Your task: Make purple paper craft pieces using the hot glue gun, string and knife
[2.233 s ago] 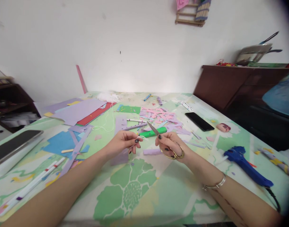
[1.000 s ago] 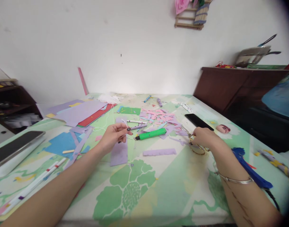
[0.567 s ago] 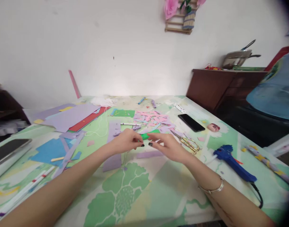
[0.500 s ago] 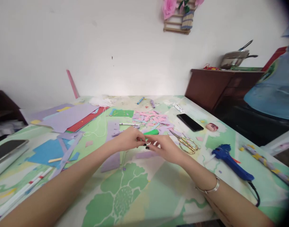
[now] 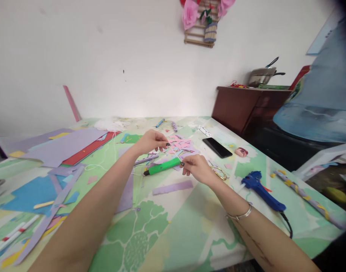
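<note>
A short length of white string is stretched between my two hands above the table. My left hand pinches its upper end between thumb and finger. The lower end is pinched in my right hand, whose other fingers are curled. Just below them lies a green marker with a dark tip at its left end. In front of my hands rests a lilac paper strip. Gold-handled scissors sit beyond my right wrist, partly covered by it.
A blue glue gun and a black phone lie on the right. Pink paper scraps are piled behind my hands. Lilac sheets, a red sheet and blue paper cover the left. A wrapped stick lies by the right edge.
My hands, close together before, have drawn apart, left one up and away, right one lower. The string between them now shows, and the marker and lilac strip are more exposed. The view has shifted rightward.
</note>
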Demonstrator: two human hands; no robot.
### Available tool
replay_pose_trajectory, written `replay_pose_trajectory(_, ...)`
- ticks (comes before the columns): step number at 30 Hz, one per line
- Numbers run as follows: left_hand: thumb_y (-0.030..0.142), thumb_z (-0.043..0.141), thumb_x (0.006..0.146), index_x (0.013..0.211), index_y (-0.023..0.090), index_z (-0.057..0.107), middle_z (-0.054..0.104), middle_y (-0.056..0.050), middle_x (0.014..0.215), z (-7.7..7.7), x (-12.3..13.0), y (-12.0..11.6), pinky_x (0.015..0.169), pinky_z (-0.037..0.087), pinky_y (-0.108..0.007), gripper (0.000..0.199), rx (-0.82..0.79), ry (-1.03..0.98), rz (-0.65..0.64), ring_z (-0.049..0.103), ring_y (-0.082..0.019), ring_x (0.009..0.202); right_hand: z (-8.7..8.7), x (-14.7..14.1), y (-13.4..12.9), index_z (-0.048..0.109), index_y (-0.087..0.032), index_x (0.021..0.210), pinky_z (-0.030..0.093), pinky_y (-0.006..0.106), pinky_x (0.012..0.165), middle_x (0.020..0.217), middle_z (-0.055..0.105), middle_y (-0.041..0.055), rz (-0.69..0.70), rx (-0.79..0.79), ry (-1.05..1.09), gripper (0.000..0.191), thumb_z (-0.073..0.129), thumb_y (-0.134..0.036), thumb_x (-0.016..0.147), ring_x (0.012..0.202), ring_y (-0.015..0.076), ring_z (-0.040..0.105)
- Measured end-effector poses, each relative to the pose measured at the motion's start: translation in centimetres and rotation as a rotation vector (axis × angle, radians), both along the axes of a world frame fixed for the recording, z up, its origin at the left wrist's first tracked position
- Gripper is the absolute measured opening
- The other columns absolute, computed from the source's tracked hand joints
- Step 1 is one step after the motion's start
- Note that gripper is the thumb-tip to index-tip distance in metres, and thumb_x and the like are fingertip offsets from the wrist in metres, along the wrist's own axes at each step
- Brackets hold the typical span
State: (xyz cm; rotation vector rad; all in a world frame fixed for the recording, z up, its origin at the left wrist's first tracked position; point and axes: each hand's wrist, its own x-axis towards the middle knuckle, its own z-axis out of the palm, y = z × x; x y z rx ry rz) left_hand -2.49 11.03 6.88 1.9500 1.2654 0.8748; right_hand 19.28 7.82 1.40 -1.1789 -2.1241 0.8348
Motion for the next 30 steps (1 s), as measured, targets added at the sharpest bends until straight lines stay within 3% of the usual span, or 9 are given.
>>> replay_pose_trajectory(5,0.021,0.067,0.064,0.065,0.013,0.065,0.062,-0.002,0.053,-0.7,-0.2,0.3,0.041,0.037,-0.020,0.009,0.034,-0.089,0.095,0.054,-0.011,0.047,-0.5,-0.3,-0.2,0.063,-0.016,0.064,0.043,0.020,0.051,0.058,0.068,0.0007,0.026,-0.047,0.011,0.018,0.047,-0.013,0.072,0.051,0.0113,0.060)
replay_pose_trajectory(8,0.023,0.065,0.067,0.066,0.013,0.065,0.064,-0.003,0.056,-0.7,-0.6,0.0,0.043,0.039,-0.021,0.010,0.022,-0.098,0.084,0.055,-0.011,0.047,-0.4,-0.5,-0.4,0.062,-0.016,0.062,0.043,0.020,0.050,0.057,0.068,0.0012,0.024,-0.070,0.042,0.017,0.048,-0.015,0.072,0.049,0.0112,0.059)
replay_pose_trajectory(14,0.035,0.069,0.070,0.069,0.012,0.060,0.067,-0.006,0.064,-1.3,-0.1,0.0,0.061,0.051,-0.029,0.024,-0.065,-0.293,0.032,0.064,-0.016,0.060,-0.3,-0.9,-0.8,0.062,-0.015,0.062,0.042,0.021,0.050,0.055,0.067,0.0022,0.073,-0.117,0.104,0.015,0.050,-0.017,0.071,0.047,0.0116,0.057)
replay_pose_trajectory(18,0.048,0.069,0.070,0.073,0.014,0.056,0.070,-0.009,0.074,-2.0,1.1,-0.3,0.072,0.051,-0.034,0.036,-0.158,-0.464,-0.012,0.066,-0.019,0.073,-0.8,-1.2,-0.9,0.061,-0.015,0.064,0.042,0.020,0.050,0.055,0.066,0.0022,0.112,-0.113,0.100,0.015,0.050,-0.018,0.073,0.047,0.0107,0.057)
replay_pose_trajectory(24,0.041,0.067,0.072,0.067,0.013,0.056,0.069,-0.010,0.082,-2.0,1.2,-0.7,0.050,0.037,-0.021,0.031,-0.115,-0.364,0.044,0.057,-0.011,0.064,-2.0,-1.2,-0.4,0.063,-0.015,0.069,0.045,0.021,0.053,0.059,0.067,0.0020,0.203,-0.134,0.057,0.016,0.047,-0.015,0.074,0.053,0.0123,0.061)
replay_pose_trajectory(30,0.037,0.071,0.069,0.070,0.015,0.048,0.069,-0.008,0.075,-2.0,0.9,-0.5,0.047,0.034,-0.020,0.031,-0.244,-0.617,-0.050,0.057,-0.009,0.053,-2.1,-1.2,-0.3,0.062,-0.015,0.069,0.046,0.021,0.055,0.061,0.068,0.0019,0.198,-0.117,0.056,0.017,0.047,-0.014,0.075,0.052,0.0112,0.061)
